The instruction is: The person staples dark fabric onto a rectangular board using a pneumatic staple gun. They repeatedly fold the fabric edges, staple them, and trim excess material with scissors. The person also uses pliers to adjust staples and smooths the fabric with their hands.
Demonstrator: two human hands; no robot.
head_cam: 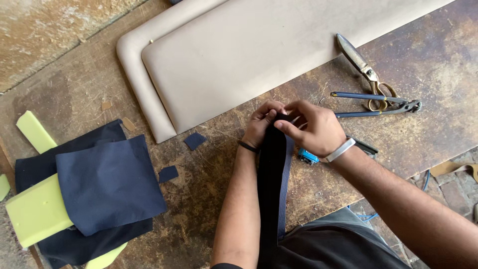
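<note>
While yellow-green foam blocks (pixel 37 211) and navy fabric pieces (pixel 107 184) are lying at the far left of the worn wooden workbench (pixel 209 169), a person is working a long dark strap (pixel 273 174) at its near edge. Their left hand (pixel 261 124) (black band at the wrist) is curling closed around the strap's top end, and the right hand (pixel 316 128) is pinching the same end between thumb and fingers. Beige padded panels (pixel 239 55) are lying just beyond, with scissors (pixel 363 69) and blue-handled pincers (pixel 378 104) resting to the right.
</note>
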